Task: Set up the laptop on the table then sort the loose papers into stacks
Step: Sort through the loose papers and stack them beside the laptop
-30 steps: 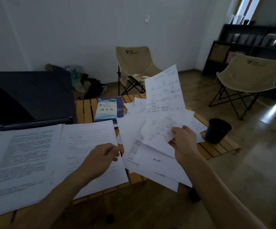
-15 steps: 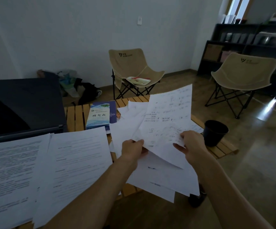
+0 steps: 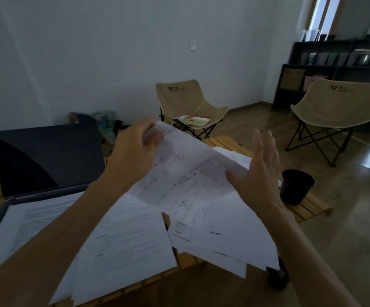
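Open dark laptop (image 3: 46,160) on slatted table (image 3: 308,209); printed sheet (image 3: 188,173) held tilted above loose papers (image 3: 223,238)

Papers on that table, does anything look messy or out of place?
Yes. The loose papers on the right lie fanned and crooked, with several corners hanging over the front edge of the wooden table. Printed sheets also lie on the open laptop, hiding its keyboard.

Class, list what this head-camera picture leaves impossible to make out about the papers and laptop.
Head view only:
- Lifted sheet: print motion-blurred, unreadable.
- Laptop keyboard: hidden under a printed page.
- Left hand: fingertips hidden behind the sheet.
- Table: mostly covered by loose papers.
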Demonstrator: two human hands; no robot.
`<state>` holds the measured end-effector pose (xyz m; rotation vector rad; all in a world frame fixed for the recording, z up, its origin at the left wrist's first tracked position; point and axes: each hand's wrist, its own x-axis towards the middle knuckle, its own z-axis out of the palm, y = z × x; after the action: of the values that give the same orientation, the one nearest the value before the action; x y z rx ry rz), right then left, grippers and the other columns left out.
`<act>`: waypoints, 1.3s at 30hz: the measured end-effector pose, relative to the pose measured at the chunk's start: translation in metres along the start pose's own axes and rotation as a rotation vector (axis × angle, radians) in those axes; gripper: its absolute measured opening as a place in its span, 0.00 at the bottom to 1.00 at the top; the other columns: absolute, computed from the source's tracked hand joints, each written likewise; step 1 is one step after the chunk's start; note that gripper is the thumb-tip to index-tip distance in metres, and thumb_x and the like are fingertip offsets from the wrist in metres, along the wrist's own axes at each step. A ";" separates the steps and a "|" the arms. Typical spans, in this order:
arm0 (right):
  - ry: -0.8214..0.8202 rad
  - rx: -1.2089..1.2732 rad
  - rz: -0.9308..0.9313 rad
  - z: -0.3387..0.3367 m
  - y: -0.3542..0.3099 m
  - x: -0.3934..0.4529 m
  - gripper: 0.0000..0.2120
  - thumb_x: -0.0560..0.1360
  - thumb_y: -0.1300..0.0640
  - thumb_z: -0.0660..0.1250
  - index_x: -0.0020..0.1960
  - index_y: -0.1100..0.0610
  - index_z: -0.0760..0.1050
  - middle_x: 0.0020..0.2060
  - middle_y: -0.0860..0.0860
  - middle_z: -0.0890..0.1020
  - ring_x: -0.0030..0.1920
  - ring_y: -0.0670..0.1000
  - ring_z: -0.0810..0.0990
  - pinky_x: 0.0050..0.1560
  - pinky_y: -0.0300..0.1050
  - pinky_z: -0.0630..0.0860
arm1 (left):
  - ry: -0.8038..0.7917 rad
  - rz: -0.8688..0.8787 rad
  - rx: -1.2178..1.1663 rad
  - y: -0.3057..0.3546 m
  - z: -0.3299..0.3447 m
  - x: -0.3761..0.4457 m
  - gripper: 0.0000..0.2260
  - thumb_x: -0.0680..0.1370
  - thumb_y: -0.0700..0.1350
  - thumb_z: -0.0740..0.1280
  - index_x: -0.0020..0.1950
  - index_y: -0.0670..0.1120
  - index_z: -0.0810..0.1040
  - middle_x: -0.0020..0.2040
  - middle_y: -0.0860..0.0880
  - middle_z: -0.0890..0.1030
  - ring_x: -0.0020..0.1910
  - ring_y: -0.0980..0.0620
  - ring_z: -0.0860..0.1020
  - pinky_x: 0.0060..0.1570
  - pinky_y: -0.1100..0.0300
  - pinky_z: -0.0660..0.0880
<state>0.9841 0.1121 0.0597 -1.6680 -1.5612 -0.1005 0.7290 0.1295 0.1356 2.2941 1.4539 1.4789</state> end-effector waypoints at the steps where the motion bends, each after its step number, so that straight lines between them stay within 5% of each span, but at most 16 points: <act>1: -0.100 0.015 -0.040 -0.005 -0.012 0.002 0.49 0.72 0.47 0.76 0.81 0.47 0.47 0.81 0.50 0.48 0.80 0.53 0.45 0.78 0.54 0.45 | -0.008 0.035 -0.003 0.003 -0.012 0.005 0.10 0.80 0.43 0.65 0.40 0.46 0.69 0.34 0.49 0.72 0.33 0.55 0.70 0.34 0.62 0.66; 3: -0.379 0.127 -0.055 -0.011 -0.036 0.002 0.31 0.74 0.45 0.73 0.73 0.43 0.64 0.72 0.46 0.70 0.73 0.51 0.67 0.74 0.54 0.65 | -0.026 0.103 -0.033 0.010 -0.028 0.012 0.07 0.80 0.42 0.65 0.42 0.44 0.72 0.36 0.48 0.74 0.36 0.51 0.72 0.36 0.59 0.68; 5: -0.521 0.381 0.015 -0.007 -0.052 -0.005 0.08 0.78 0.48 0.68 0.57 0.45 0.79 0.52 0.44 0.83 0.52 0.47 0.83 0.54 0.51 0.83 | -0.022 0.139 -0.064 0.018 -0.037 0.017 0.04 0.79 0.42 0.67 0.45 0.44 0.74 0.39 0.50 0.76 0.38 0.54 0.74 0.39 0.62 0.71; 7: -0.443 0.537 0.058 0.001 -0.058 -0.012 0.08 0.80 0.50 0.65 0.50 0.49 0.82 0.45 0.46 0.85 0.44 0.46 0.85 0.47 0.49 0.84 | 0.053 0.110 -0.059 0.011 -0.042 0.020 0.08 0.77 0.47 0.70 0.54 0.48 0.75 0.48 0.54 0.78 0.46 0.60 0.75 0.47 0.66 0.72; 10: -0.403 0.807 0.171 0.007 -0.051 -0.016 0.07 0.79 0.52 0.68 0.53 0.50 0.83 0.48 0.46 0.87 0.48 0.46 0.85 0.49 0.48 0.84 | 0.173 -0.139 -0.083 -0.020 -0.044 0.011 0.31 0.72 0.57 0.74 0.70 0.51 0.66 0.66 0.52 0.71 0.63 0.57 0.71 0.62 0.60 0.70; 13: -0.522 1.063 0.334 0.018 -0.042 -0.024 0.09 0.78 0.54 0.68 0.57 0.54 0.82 0.52 0.49 0.86 0.52 0.52 0.86 0.51 0.52 0.83 | 0.048 -0.505 -0.515 -0.034 -0.027 -0.029 0.18 0.72 0.55 0.74 0.59 0.53 0.75 0.51 0.59 0.83 0.50 0.60 0.82 0.47 0.59 0.81; 15: -0.592 1.096 0.434 0.034 -0.044 -0.037 0.10 0.78 0.55 0.69 0.57 0.56 0.82 0.52 0.52 0.86 0.52 0.55 0.86 0.54 0.59 0.82 | -0.088 -0.638 -0.563 -0.039 -0.005 -0.065 0.17 0.71 0.56 0.72 0.58 0.57 0.77 0.48 0.59 0.83 0.47 0.59 0.82 0.39 0.62 0.80; 17: -0.653 1.072 0.499 0.055 -0.052 -0.052 0.09 0.78 0.57 0.70 0.56 0.57 0.83 0.51 0.53 0.87 0.52 0.56 0.86 0.56 0.60 0.81 | -0.136 -0.723 -0.611 -0.051 0.013 -0.089 0.21 0.72 0.54 0.73 0.64 0.57 0.73 0.53 0.60 0.81 0.50 0.61 0.80 0.41 0.67 0.76; 21: -0.806 0.986 0.540 0.085 -0.062 -0.065 0.08 0.79 0.59 0.68 0.57 0.56 0.81 0.51 0.53 0.86 0.49 0.55 0.86 0.52 0.53 0.83 | -0.110 -0.890 -0.433 -0.097 0.003 -0.095 0.18 0.76 0.34 0.69 0.65 0.45 0.76 0.53 0.47 0.81 0.46 0.50 0.79 0.42 0.60 0.75; 24: -0.797 0.694 0.485 0.091 -0.043 -0.055 0.08 0.78 0.56 0.69 0.57 0.56 0.78 0.48 0.53 0.86 0.48 0.54 0.85 0.51 0.49 0.82 | -0.164 -0.919 -0.280 -0.138 -0.017 -0.101 0.21 0.75 0.32 0.68 0.68 0.41 0.74 0.58 0.42 0.79 0.48 0.47 0.77 0.47 0.57 0.74; 28: -0.748 -0.220 0.122 0.094 0.005 -0.060 0.32 0.74 0.39 0.69 0.72 0.52 0.67 0.71 0.52 0.70 0.70 0.55 0.69 0.69 0.53 0.67 | -0.353 -0.942 -0.116 -0.163 -0.026 -0.119 0.28 0.66 0.43 0.72 0.65 0.43 0.75 0.58 0.43 0.78 0.48 0.47 0.75 0.39 0.61 0.70; 30: -0.812 -0.344 0.112 0.097 0.021 -0.067 0.45 0.68 0.28 0.66 0.75 0.53 0.60 0.75 0.55 0.62 0.74 0.58 0.61 0.72 0.59 0.62 | -0.331 -0.889 0.095 -0.163 -0.021 -0.122 0.27 0.65 0.46 0.70 0.64 0.44 0.72 0.56 0.42 0.77 0.47 0.46 0.74 0.39 0.59 0.70; 34: -0.829 -0.366 0.115 0.100 0.028 -0.073 0.54 0.64 0.22 0.63 0.77 0.56 0.55 0.77 0.56 0.59 0.76 0.59 0.58 0.74 0.61 0.59 | -0.256 -0.599 0.647 -0.146 0.005 -0.128 0.31 0.74 0.45 0.70 0.74 0.43 0.62 0.68 0.39 0.69 0.63 0.39 0.71 0.62 0.45 0.68; 39: -0.809 -0.344 0.095 0.097 0.027 -0.077 0.51 0.68 0.25 0.62 0.78 0.58 0.55 0.78 0.55 0.58 0.78 0.57 0.57 0.75 0.59 0.57 | -0.491 -0.471 0.166 -0.088 0.057 -0.148 0.23 0.79 0.47 0.66 0.73 0.48 0.66 0.73 0.48 0.69 0.70 0.48 0.68 0.68 0.53 0.68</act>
<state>0.9448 0.1126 -0.0612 -2.2082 -2.1265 0.4307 0.6966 0.0957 -0.0394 1.9859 1.8178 0.6385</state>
